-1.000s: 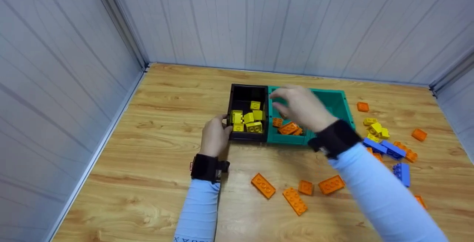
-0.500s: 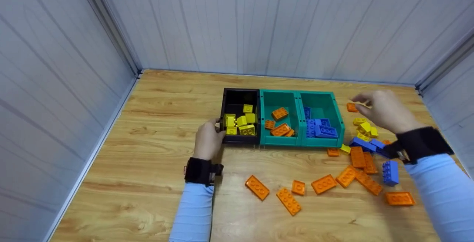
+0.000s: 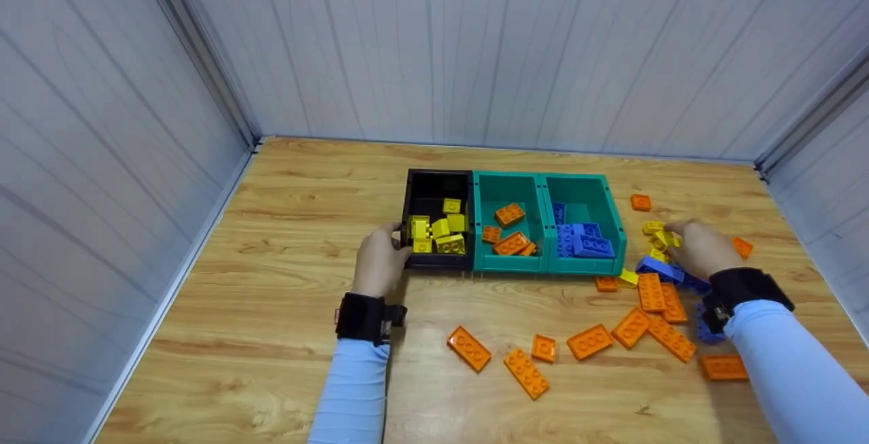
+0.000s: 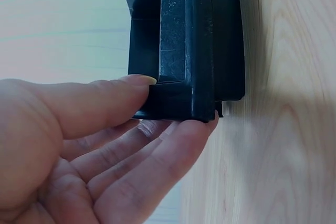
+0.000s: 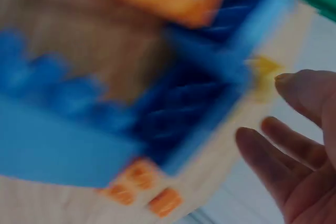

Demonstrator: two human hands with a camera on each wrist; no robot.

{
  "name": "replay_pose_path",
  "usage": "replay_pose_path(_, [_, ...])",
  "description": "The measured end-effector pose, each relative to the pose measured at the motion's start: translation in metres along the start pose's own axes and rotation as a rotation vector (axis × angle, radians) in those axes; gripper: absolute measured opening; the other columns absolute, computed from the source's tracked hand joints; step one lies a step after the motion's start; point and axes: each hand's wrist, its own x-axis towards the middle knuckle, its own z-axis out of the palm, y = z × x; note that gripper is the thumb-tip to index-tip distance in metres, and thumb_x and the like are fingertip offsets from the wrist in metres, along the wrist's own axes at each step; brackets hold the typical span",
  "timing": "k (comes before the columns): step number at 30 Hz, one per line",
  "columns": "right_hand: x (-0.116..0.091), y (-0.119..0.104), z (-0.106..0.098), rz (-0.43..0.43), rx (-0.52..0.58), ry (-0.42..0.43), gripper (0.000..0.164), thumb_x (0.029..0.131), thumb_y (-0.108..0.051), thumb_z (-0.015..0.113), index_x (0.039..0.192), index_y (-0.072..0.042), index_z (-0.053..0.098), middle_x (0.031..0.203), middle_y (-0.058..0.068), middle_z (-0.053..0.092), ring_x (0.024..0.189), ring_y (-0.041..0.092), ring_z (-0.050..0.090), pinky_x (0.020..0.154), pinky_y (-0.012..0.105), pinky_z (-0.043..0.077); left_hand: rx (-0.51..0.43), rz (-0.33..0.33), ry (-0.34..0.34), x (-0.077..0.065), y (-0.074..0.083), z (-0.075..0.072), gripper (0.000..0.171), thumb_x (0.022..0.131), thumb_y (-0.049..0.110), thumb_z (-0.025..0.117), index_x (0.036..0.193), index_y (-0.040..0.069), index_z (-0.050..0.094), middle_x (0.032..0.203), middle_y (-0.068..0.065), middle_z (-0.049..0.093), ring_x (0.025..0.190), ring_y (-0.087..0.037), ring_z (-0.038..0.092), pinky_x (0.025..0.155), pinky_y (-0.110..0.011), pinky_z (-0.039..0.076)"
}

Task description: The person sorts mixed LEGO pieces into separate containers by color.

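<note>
My left hand (image 3: 380,264) pinches the front left corner of the black bin (image 4: 202,51), thumb on the inside and fingers outside and under the rim. Yellow bricks (image 3: 440,228) lie in that bin. At the right, my right hand (image 3: 699,248) reaches down over a small pile of yellow bricks (image 3: 655,239) on the table. In the right wrist view its thumb and fingers (image 5: 257,153) stand apart, with the thumb tip overlapping a blurred yellow brick (image 5: 265,74). Blue bricks (image 5: 184,114) lie close by, partly under the right hand in the head view.
Joined to the black bin are two green bins, one with orange bricks (image 3: 510,213) and one with blue bricks (image 3: 592,244). Loose orange bricks (image 3: 526,373) are scattered across the front and right of the wooden table (image 3: 271,362). Pale panels (image 3: 475,50) wall it in.
The right hand has moved from above the middle bin to the right, then down to the yellow pile. An orange brick now lies farther back in the middle bin. The left hand keeps its grip.
</note>
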Motion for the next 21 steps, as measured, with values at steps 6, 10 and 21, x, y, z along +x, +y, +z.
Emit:
replay_pose_path(6, [0.009,-0.003,0.010,-0.026,-0.029,0.046,0.044,0.094,-0.005,0.064,0.130,0.016,0.053,0.120,0.042,0.053,0.103,0.055,0.055,0.085,0.062,0.047,0.024,0.037,0.021,0.000,0.000,0.003,0.064,0.090,-0.001,0.069,0.149,0.008,0.045,0.099,-0.014,0.069,0.075,-0.022,0.062,0.070,-0.036,0.053])
replay_pose_path(10, [0.013,-0.008,0.011,-0.039,0.018,0.037,0.032,0.093,-0.002,0.064,0.120,0.015,0.060,0.115,0.038,0.059,0.101,0.052,0.057,0.084,0.061,0.048,0.039,0.089,0.044,-0.002,-0.002,0.004,0.068,0.090,-0.004,0.069,0.151,0.010,0.043,0.113,-0.020,0.068,0.081,-0.027,0.064,0.078,-0.041,0.053])
replay_pose_path(21, [0.010,-0.005,0.016,-0.101,0.028,0.081,0.020,0.087,0.006,0.068,0.106,0.013,0.068,0.104,0.033,0.066,0.092,0.050,0.061,0.078,0.059,0.050,0.068,0.151,0.066,-0.003,0.000,0.007,0.064,0.092,-0.003,0.066,0.150,0.005,0.041,0.093,-0.025,0.069,0.050,-0.018,0.045,0.059,-0.034,0.045])
